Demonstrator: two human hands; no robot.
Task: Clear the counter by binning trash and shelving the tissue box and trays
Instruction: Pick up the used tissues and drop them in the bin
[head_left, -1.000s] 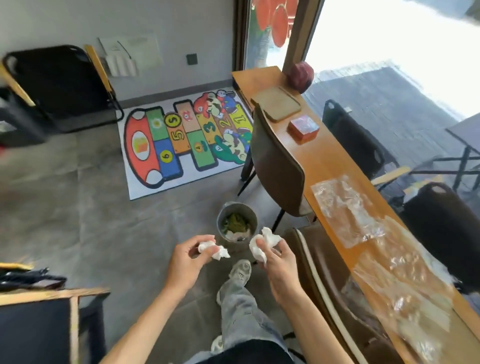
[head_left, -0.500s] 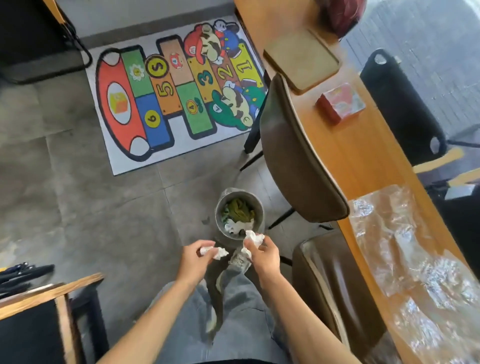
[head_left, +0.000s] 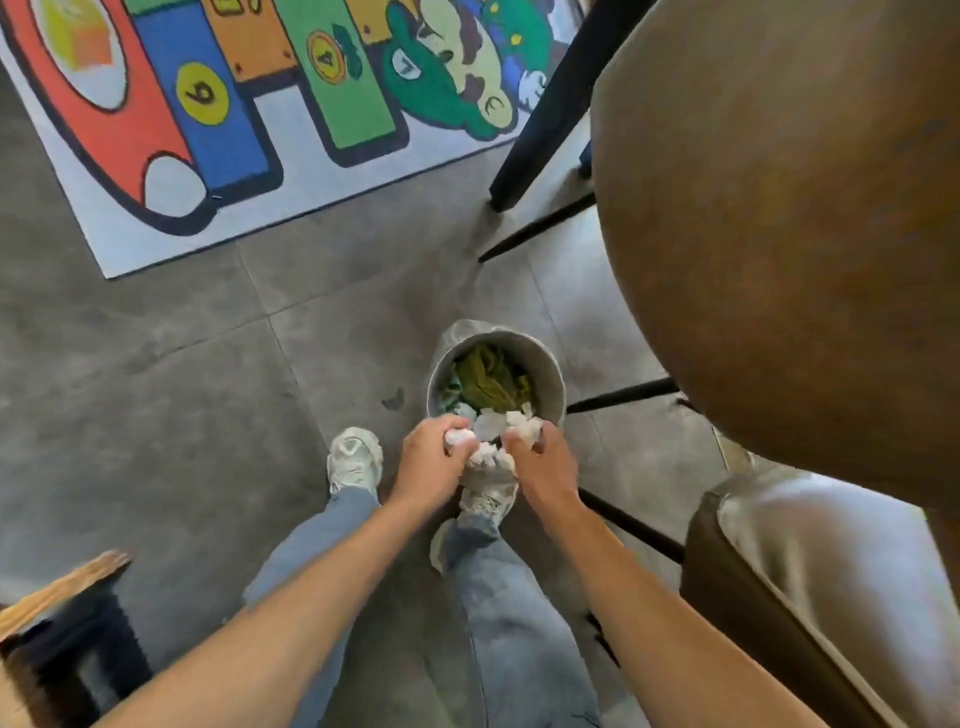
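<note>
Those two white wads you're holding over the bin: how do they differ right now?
The left hand wraps the left tissue wad tightly, so little shows; the right tissue wad sticks out past the right hand fingertips. The left wad sits at the bin near rim, the right slightly further over it. Both are crumpled, white and gripped.

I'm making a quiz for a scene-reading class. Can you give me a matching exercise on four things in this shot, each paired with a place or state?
Things:
1. left hand
2. trash bin
3. hopscotch mat
4. right hand

Places or states:
A. lies flat on the tiled floor, upper left
B. grips a crumpled tissue at the bin's near-right rim
C. holds green and white waste
D. grips a crumpled tissue at the bin's near-left rim

Pairs: 1-D, 2-C, 3-A, 4-B
</note>
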